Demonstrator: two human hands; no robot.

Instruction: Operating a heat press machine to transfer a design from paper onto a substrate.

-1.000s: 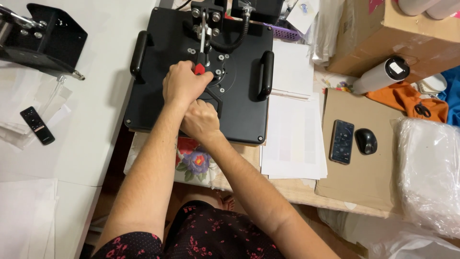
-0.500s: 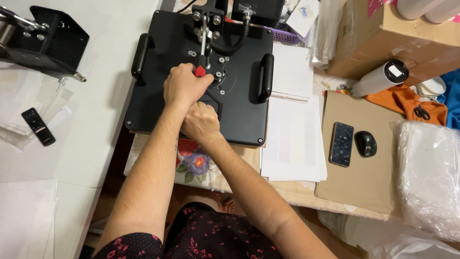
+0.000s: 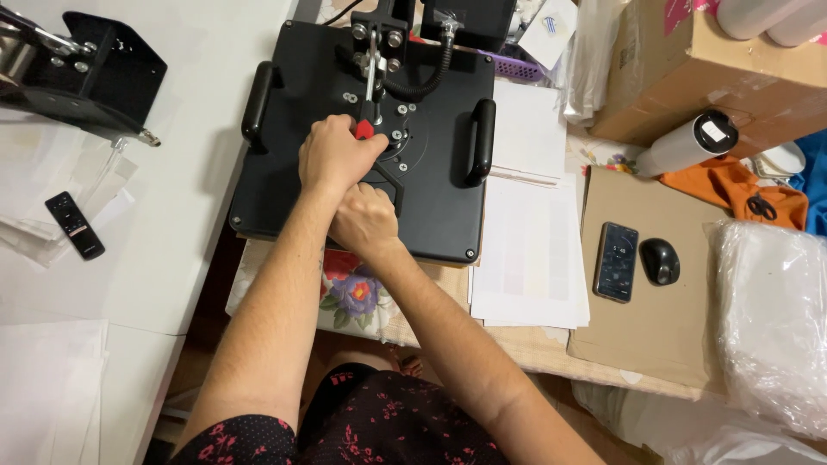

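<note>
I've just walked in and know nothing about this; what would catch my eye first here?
Most striking is the big black press machine in the middle of the desk, with both hands stacked on its red-tipped lever: the left hand above, the right hand just below. To the right lie a stack of white paper, then a phone and a black mouse on brown cardboard.
</note>
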